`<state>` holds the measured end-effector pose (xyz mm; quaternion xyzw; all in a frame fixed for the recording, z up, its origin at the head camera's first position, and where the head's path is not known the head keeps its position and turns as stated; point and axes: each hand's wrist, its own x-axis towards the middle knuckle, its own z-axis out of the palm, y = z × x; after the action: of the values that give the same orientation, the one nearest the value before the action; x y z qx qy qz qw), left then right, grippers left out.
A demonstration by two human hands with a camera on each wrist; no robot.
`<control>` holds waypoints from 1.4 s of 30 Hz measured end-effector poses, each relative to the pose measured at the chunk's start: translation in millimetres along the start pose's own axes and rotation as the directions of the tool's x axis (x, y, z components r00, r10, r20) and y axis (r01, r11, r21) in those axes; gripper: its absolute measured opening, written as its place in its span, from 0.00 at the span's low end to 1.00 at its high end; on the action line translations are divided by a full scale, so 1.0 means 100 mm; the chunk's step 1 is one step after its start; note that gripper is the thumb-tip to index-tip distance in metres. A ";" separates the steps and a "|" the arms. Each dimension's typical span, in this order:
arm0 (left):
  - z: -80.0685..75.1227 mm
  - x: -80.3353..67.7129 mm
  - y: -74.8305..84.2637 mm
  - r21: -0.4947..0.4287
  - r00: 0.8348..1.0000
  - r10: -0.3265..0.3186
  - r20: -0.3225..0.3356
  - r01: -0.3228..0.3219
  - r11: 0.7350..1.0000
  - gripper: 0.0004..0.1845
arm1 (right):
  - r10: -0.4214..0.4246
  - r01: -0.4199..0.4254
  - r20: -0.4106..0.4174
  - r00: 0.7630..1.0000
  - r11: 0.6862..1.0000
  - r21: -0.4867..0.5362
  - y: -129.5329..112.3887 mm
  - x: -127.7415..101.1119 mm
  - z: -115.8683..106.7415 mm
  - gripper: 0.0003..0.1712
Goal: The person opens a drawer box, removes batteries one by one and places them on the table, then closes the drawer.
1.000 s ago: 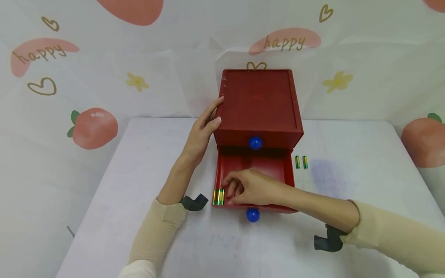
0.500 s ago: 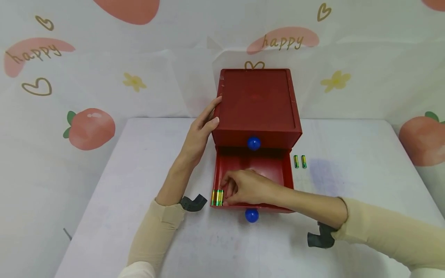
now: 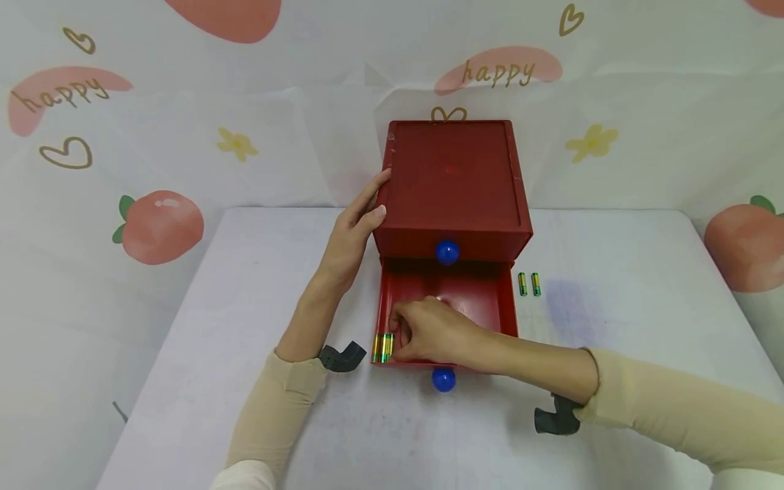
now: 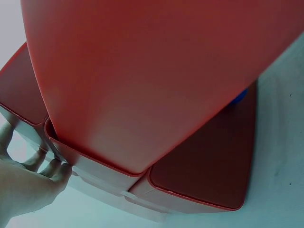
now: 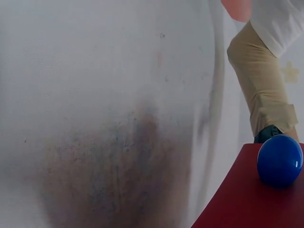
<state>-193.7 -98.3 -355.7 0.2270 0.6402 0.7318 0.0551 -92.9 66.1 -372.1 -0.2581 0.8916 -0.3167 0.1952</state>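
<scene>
My left hand (image 3: 349, 245) rests on the left side of a red two-drawer cabinet (image 3: 453, 177), fingers stretched along the wall. In the left wrist view its fingertips (image 4: 59, 171) touch the cabinet's side. The lower drawer (image 3: 510, 306) stands pulled out. Inside, my right hand (image 3: 437, 333) reaches over the front left corner with bent fingers. Three green and gold batteries (image 3: 383, 348) stand side by side in that corner, thumb and forefinger right at the rightmost one. I cannot tell whether they pinch it. The right wrist view does not show this hand.
Two more batteries (image 3: 529, 284) lie on the white table (image 3: 637, 286), right of the cabinet. Blue ball knobs project from the upper drawer (image 3: 447, 252) and the lower drawer front (image 3: 444, 380). A patterned cloth (image 3: 294, 150) hangs behind.
My right hand has shifted slightly left, bringing its thumb up to the rightmost battery. The left hand keeps its place on the cabinet, and the drawer stays out.
</scene>
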 end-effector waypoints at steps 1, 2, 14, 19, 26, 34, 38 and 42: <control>0.00 0.00 0.00 -0.003 1.000 0.003 0.000 -0.003 1.000 0.28 | -0.001 0.001 -0.004 1.000 1.000 -0.008 0.00 0.00 0.00 0.19; 0.00 0.00 0.00 -0.005 1.000 0.006 0.000 -0.006 1.000 0.28 | -0.003 0.003 -0.007 1.000 1.000 -0.015 0.00 0.00 0.01 0.19; 0.01 0.00 0.00 0.001 1.000 0.008 -0.005 -0.008 1.000 0.28 | -0.013 0.011 -0.025 1.000 0.998 -0.068 -0.01 0.02 0.03 0.19; 0.01 0.00 -0.01 0.007 1.000 -0.001 -0.004 0.001 1.000 0.28 | -0.012 0.012 -0.029 0.999 1.000 -0.018 0.00 0.01 0.02 0.19; 0.01 0.00 0.00 0.001 1.000 -0.002 -0.012 0.002 1.000 0.28 | -0.002 0.005 -0.064 0.998 0.999 0.050 0.03 0.01 0.00 0.19; 0.01 0.00 -0.01 -0.001 1.000 0.005 -0.011 -0.005 1.000 0.28 | -0.009 0.017 -0.114 0.993 0.998 0.063 0.06 0.02 0.00 0.19; 0.01 0.00 -0.02 -0.002 1.000 -0.003 -0.018 0.003 1.000 0.27 | -0.020 0.026 -0.101 0.995 0.998 0.061 0.06 0.03 0.00 0.22; 0.02 0.00 -0.01 -0.003 1.000 -0.007 -0.023 0.007 1.000 0.28 | -0.028 0.032 -0.093 0.995 0.998 0.045 0.05 0.04 0.00 0.23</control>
<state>-193.5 -96.5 -356.7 0.2162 0.6406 0.7351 0.0505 -97.7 67.0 -376.4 -0.2520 0.8882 -0.3515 0.1550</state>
